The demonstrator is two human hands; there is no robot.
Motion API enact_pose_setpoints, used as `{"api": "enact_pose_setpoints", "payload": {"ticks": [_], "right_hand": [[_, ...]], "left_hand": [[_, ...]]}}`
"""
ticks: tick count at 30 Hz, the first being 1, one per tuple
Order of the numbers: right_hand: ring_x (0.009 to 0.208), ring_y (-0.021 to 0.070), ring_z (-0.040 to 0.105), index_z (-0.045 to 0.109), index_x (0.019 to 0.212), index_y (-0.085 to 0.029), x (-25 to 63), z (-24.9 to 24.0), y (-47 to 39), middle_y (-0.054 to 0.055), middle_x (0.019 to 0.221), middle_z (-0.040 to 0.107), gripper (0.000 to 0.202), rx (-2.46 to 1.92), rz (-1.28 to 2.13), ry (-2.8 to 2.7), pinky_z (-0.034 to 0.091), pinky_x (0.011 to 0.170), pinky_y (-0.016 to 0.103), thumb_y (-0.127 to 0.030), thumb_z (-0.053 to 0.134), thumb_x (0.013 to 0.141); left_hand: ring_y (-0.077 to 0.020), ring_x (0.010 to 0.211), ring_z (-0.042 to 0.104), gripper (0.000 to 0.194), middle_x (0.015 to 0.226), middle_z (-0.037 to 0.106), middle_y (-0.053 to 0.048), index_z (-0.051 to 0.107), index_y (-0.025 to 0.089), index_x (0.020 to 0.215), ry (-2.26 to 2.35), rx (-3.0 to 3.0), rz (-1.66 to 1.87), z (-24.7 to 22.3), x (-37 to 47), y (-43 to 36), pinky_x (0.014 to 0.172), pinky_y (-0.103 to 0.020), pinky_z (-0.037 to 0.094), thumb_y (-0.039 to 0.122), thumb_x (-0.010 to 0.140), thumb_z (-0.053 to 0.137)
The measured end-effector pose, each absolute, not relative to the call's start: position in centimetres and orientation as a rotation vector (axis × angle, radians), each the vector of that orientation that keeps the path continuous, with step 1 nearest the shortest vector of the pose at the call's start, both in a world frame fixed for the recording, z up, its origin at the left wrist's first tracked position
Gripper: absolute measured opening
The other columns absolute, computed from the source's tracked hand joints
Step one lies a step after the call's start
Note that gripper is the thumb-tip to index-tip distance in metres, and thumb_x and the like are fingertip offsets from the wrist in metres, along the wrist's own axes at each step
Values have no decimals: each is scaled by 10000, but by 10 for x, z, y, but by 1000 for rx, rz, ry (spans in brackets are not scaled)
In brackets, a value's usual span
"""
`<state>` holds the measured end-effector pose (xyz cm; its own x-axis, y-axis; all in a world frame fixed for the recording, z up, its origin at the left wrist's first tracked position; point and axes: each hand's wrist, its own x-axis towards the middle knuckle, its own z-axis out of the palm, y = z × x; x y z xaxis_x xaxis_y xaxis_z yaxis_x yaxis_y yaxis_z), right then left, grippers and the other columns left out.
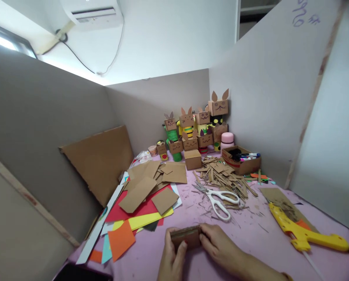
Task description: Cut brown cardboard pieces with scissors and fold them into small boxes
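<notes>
Low at the front of the table, a small brown cardboard box [192, 242] sits between my two hands. My left hand [174, 255] grips its left end, thumb pressed on the near face. The fingers of my right hand [217, 244] are closed on its right end. Dark, open-looking edges run along the top of the box; its underside is hidden. Just beyond lie white-handled scissors [221, 198], blades pointing away to the left. To the right, a yellow hot glue gun [305, 232] rests partly on a piece of cardboard [279, 195].
Cardboard sheets [139, 193] and coloured paper [121, 240] are stacked at left. Cardboard strips [221, 175] pile behind the scissors. Several cardboard animal figures [188, 121] stand at the back, near a pink bottle [227, 140] and a box of markers [244, 166]. Grey partitions [264, 101] surround the table.
</notes>
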<state>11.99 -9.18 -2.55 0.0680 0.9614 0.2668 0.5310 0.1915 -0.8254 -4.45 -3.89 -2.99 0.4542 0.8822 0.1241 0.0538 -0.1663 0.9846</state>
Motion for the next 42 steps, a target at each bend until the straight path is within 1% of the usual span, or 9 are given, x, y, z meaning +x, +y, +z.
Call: {"api": "enact_pose_setpoints", "payload": {"ticks": [3, 11, 18, 22, 27, 30, 33, 36, 42], "right_hand": [[629, 171, 519, 503, 720, -185, 115, -31, -93, 44, 702, 606, 179, -1482, 541, -1583, 373, 588, 263, -118, 378, 830], [658, 197, 568, 552, 767, -170, 112, -34, -93, 86, 747, 653, 211, -1486, 496, -1586, 423, 614, 278, -127, 359, 841], [673, 194, 584, 583, 795, -167, 111, -35, -92, 86, 770, 671, 224, -1484, 492, -1568, 435, 620, 271, -130, 368, 847], [692, 193, 600, 599, 823, -162, 111, -32, -93, 84, 789, 685, 231, -1470, 493, -1574, 437, 631, 267, -114, 374, 844], [707, 194, 609, 607, 835, -138, 111, -31, -92, 88, 793, 689, 230, -1472, 478, -1589, 449, 641, 284, -80, 385, 842], [676, 172, 600, 604, 808, -131, 111, -33, -90, 50, 749, 666, 204, -1487, 448, -1584, 455, 625, 292, -70, 417, 860], [679, 140, 610, 607, 809, -142, 111, -35, -90, -13, 732, 639, 152, -1481, 430, -1573, 484, 646, 301, -157, 487, 901], [705, 137, 629, 617, 826, -143, 111, -35, -91, -20, 755, 645, 179, -1458, 434, -1556, 510, 672, 320, -264, 514, 911], [722, 144, 646, 622, 918, -140, 108, -34, -94, -3, 814, 667, 194, -1378, 459, -1537, 526, 683, 335, -293, 504, 917]], "left_hand": [[-217, 911, 545, 284, 903, 608, -37, 442, 214, 981, 831, 1521, 951, -34, -42, -39, 852, -322, 394, 399, 790, 539], [-227, 949, 529, 338, 936, 589, -46, 485, 224, 941, 947, 1455, 972, -33, -41, -41, 859, -304, 390, 533, 818, 424], [-250, 1098, 491, 430, 1126, 561, -109, 483, 196, 1046, 957, 1453, 985, -42, -42, -39, 947, -319, 368, 551, 810, 424], [-263, 1163, 463, 490, 1168, 566, -120, 461, 181, 1131, 981, 1444, 966, -38, -43, -40, 989, -341, 350, 546, 805, 441], [-247, 1080, 511, 399, 1131, 582, -114, 484, 185, 1066, 876, 1516, 942, -20, -43, -49, 943, -349, 387, 506, 839, 416], [-225, 974, 540, 324, 1056, 594, -94, 487, 193, 1006, 840, 1531, 971, -13, -42, -53, 895, -341, 408, 469, 859, 404], [-221, 911, 540, 298, 970, 593, -79, 490, 190, 969, 821, 1538, 1007, -12, -40, -54, 854, -340, 418, 455, 860, 408], [-230, 918, 541, 309, 926, 593, -68, 499, 189, 973, 798, 1536, 1033, -13, -40, -54, 850, -345, 418, 462, 848, 428], [-248, 1069, 512, 345, 1079, 592, -107, 508, 189, 1043, 781, 1497, 1077, -12, -40, -53, 936, -347, 369, 456, 827, 478]]}}
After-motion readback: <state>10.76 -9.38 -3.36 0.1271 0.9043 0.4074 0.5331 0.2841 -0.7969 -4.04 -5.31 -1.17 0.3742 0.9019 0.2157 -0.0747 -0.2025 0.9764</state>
